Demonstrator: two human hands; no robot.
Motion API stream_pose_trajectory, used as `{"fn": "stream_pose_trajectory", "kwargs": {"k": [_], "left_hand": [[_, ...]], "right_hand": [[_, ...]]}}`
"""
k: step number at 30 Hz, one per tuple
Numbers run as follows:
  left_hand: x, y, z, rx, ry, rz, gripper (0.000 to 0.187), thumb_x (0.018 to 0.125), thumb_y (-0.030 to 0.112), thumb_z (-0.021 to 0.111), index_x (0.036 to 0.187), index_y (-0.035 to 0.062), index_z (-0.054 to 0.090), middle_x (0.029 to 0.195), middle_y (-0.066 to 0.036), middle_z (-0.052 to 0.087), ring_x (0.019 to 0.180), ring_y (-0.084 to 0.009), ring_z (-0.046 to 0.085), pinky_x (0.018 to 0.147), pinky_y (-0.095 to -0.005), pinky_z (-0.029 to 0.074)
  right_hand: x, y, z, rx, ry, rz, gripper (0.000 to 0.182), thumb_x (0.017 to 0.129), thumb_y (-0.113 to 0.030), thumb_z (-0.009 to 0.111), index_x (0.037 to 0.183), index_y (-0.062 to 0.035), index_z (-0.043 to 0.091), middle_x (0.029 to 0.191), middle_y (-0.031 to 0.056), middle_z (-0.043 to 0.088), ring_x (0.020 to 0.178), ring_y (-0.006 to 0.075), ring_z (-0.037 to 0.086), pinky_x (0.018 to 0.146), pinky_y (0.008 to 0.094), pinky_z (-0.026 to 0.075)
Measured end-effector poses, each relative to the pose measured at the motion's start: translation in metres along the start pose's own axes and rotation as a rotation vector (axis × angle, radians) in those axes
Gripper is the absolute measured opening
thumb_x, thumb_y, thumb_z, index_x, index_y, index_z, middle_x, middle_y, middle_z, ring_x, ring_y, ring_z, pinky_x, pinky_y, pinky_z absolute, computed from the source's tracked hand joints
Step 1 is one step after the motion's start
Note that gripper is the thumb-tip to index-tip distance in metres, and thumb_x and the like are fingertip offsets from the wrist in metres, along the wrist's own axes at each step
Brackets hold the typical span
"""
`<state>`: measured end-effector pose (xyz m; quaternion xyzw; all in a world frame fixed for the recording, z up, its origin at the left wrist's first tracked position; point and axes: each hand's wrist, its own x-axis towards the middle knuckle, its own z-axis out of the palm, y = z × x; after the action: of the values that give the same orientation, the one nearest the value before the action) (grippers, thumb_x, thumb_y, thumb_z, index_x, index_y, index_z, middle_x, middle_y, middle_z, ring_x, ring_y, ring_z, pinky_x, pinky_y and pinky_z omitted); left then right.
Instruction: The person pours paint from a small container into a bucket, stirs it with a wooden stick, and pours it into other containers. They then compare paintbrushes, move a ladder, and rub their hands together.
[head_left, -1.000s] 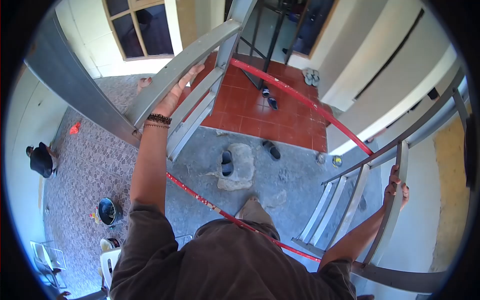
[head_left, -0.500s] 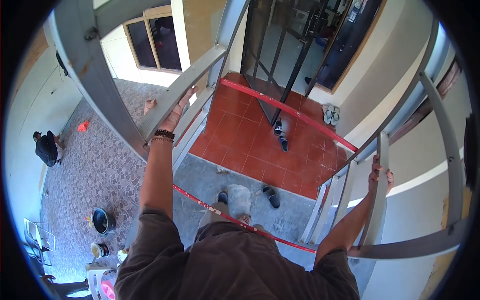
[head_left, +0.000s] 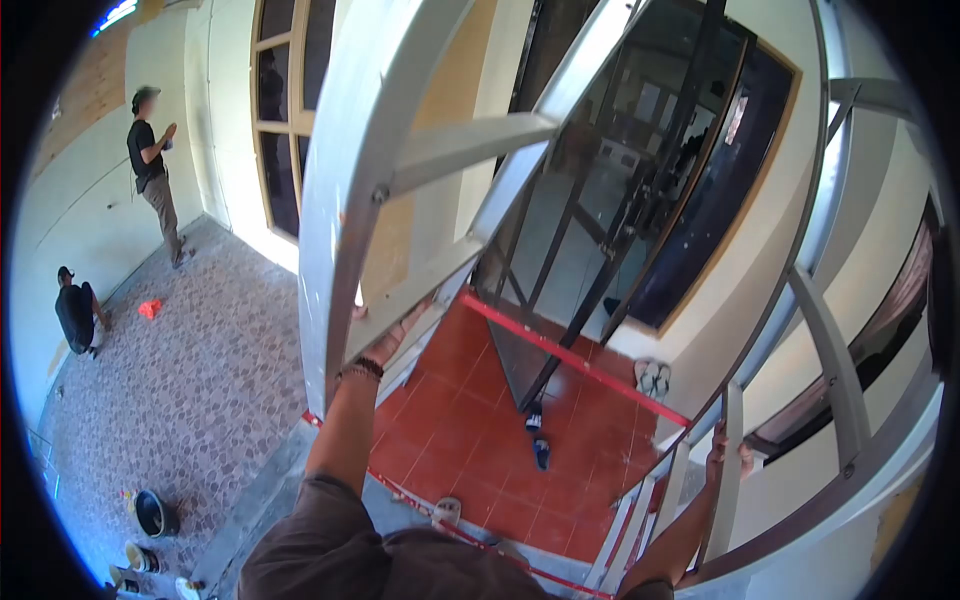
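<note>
I stand inside a silver metal stepladder, its rails rising on both sides of me. My left hand is wrapped round a flat step on the left side, a beaded bracelet at its wrist. On the other side, my right hand grips a step, its fingers showing on both edges. A red bar spans the ladder in front of me. Another red bar with worn white patches crosses near my waist. My foot in a sandal is at the red tile's edge.
Beyond the red tiles is a dark-framed door standing ajar. Slippers lie on the tiles and by the wall. At left, one person stands and another crouches. Buckets stand on the patterned floor.
My view has tilted up and I have moved forward toward the red tiles with the ladder around me. The standing person has come into view at left. Both hands keep their holds.
</note>
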<state>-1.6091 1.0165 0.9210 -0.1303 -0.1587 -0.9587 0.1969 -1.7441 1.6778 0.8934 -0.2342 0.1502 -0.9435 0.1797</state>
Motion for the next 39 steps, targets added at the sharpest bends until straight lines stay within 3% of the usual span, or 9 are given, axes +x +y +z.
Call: {"fn": "stream_pose_trajectory", "kwargs": {"k": [3,22,25,27,28,29,31,35,39], "left_hand": [[0.011,-0.006,0.000,0.036,0.039,0.046,0.097,0.056,0.025,0.064,0.142,-0.0011,0.028,0.144,-0.027,0.033,0.129,-0.0489,0.036,0.112,-0.0580,0.029],[0.117,-0.074,-0.021,-0.064,0.078,0.132,0.086,0.064,0.029,0.065,0.137,-0.0029,0.033,0.135,-0.030,0.041,0.123,-0.0469,0.045,0.108,-0.0527,0.037],[0.120,-0.071,-0.068,-0.105,0.125,0.088,0.077,0.072,0.031,0.061,0.136,-0.0037,0.034,0.136,-0.029,0.042,0.124,-0.0463,0.045,0.107,-0.0525,0.039],[0.119,-0.082,-0.114,0.250,0.242,0.103,0.066,0.094,0.048,0.041,0.136,-0.0018,0.032,0.134,-0.029,0.043,0.118,-0.0447,0.050,0.102,-0.0539,0.043],[0.098,-0.097,-0.073,0.256,0.503,0.079,0.060,0.095,0.047,0.039,0.129,-0.0016,0.041,0.127,-0.028,0.050,0.113,-0.0423,0.053,0.096,-0.0554,0.046],[0.086,-0.104,-0.102,0.256,0.405,-0.134,0.055,0.094,0.046,0.037,0.122,-0.0008,0.047,0.120,-0.025,0.055,0.109,-0.0396,0.056,0.091,-0.0562,0.046],[0.046,-0.123,-0.112,0.544,0.514,-0.503,0.049,0.095,0.039,0.038,0.125,0.0012,0.047,0.120,-0.021,0.058,0.105,-0.0377,0.060,0.085,-0.0548,0.050],[-0.041,-0.138,-0.080,0.929,0.278,-0.582,0.039,0.091,0.025,0.055,0.121,0.0010,0.054,0.117,-0.018,0.061,0.102,-0.0268,0.063,0.082,-0.0414,0.054],[-0.102,-0.139,-0.045,1.170,0.255,-0.314,0.045,0.092,0.029,0.060,0.127,0.0033,0.054,0.116,-0.015,0.062,0.105,-0.0272,0.061,0.087,-0.0399,0.050]], "right_hand": [[0.014,-0.007,-0.017,-0.018,-0.151,0.000,0.066,0.082,-0.015,0.053,0.137,0.0118,0.028,0.130,0.0279,0.040,0.099,0.0305,0.055,0.073,0.0370,0.057],[0.166,-0.028,-0.134,0.151,-0.247,-0.067,0.061,0.092,-0.034,0.052,0.138,0.0024,0.037,0.135,0.0277,0.043,0.104,0.0312,0.059,0.067,0.0321,0.053],[0.168,0.023,-0.126,0.305,0.040,-0.257,0.041,0.085,-0.014,0.042,0.123,0.0008,0.051,0.107,0.0181,0.059,0.088,0.0273,0.060,0.066,0.0322,0.050],[0.200,0.085,-0.106,-0.248,0.400,-0.403,0.036,0.083,-0.019,0.062,0.111,0.0025,0.058,0.098,0.0094,0.063,0.084,0.0230,0.063,0.062,0.0309,0.053],[0.211,0.111,-0.098,0.040,0.557,-0.235,0.015,0.085,-0.014,0.060,0.096,-0.0045,0.063,0.085,0.0125,0.064,0.071,0.0245,0.064,0.053,0.0355,0.051],[0.228,0.140,-0.087,-0.586,0.758,-0.141,0.023,0.081,-0.012,0.067,0.102,-0.0027,0.063,0.091,0.0117,0.066,0.078,0.0252,0.066,0.065,0.0371,0.054],[0.293,0.178,-0.045,-1.833,0.321,-0.612,0.038,0.078,-0.006,0.068,0.115,-0.0009,0.060,0.100,0.0179,0.064,0.100,0.0363,0.060,0.093,0.0418,0.046],[0.413,0.211,0.041,-1.950,-0.155,-1.096,0.049,0.083,-0.016,0.065,0.128,-0.0044,0.049,0.112,0.0218,0.054,0.104,0.0408,0.056,0.087,0.0447,0.047],[0.488,0.213,0.030,-2.109,0.268,-0.739,0.052,0.085,-0.014,0.064,0.132,-0.0139,0.042,0.112,0.0191,0.052,0.098,0.0424,0.058,0.076,0.0484,0.050]]}}
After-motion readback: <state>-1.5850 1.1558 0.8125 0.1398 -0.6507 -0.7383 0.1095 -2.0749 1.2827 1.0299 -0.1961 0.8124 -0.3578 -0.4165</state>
